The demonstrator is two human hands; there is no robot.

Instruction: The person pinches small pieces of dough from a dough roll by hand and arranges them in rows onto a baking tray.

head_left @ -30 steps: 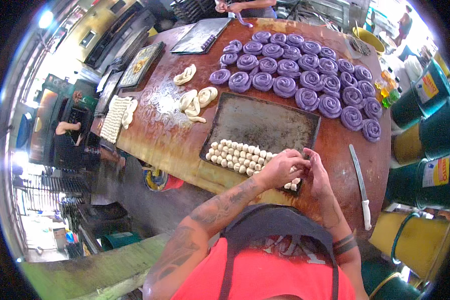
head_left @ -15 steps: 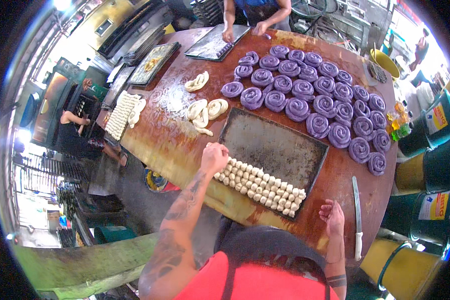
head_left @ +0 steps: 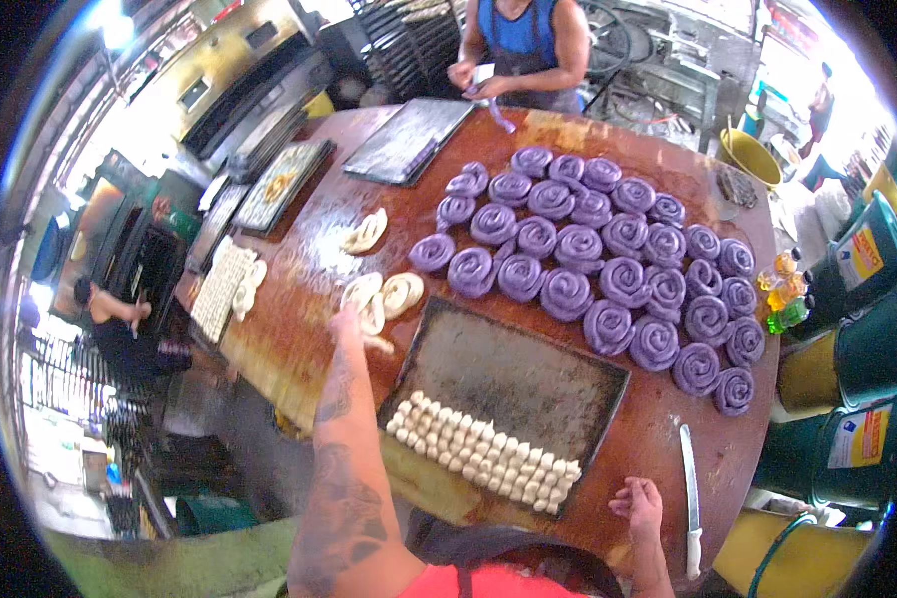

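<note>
My left hand [head_left: 347,324] reaches out to the near end of the white dough coils [head_left: 402,296] left of the tray. Its fingers are smeared and partly hidden against the dough, so their grip does not show. Directly before me lies a dark baking tray [head_left: 528,364], with rows of small white dough pieces [head_left: 483,448] along its near side. To the right of that tray, my right hand [head_left: 638,503] hovers by the table edge, empty, with loosely bent fingers apart. A long knife [head_left: 690,488] with a white handle lies beyond it.
Many purple dough coils [head_left: 578,246] cover the far and right part of the table [head_left: 299,349]. Another white coil [head_left: 365,231] lies farther left. Across the table, a co-worker [head_left: 523,50] handles a purple strip by a tray [head_left: 409,140]. Buckets [head_left: 847,448] line the right side.
My left hand has left the dough pieces on the tray and moved up and left to the white coils. The co-worker's hands have lifted off the far tray. The view has shifted.
</note>
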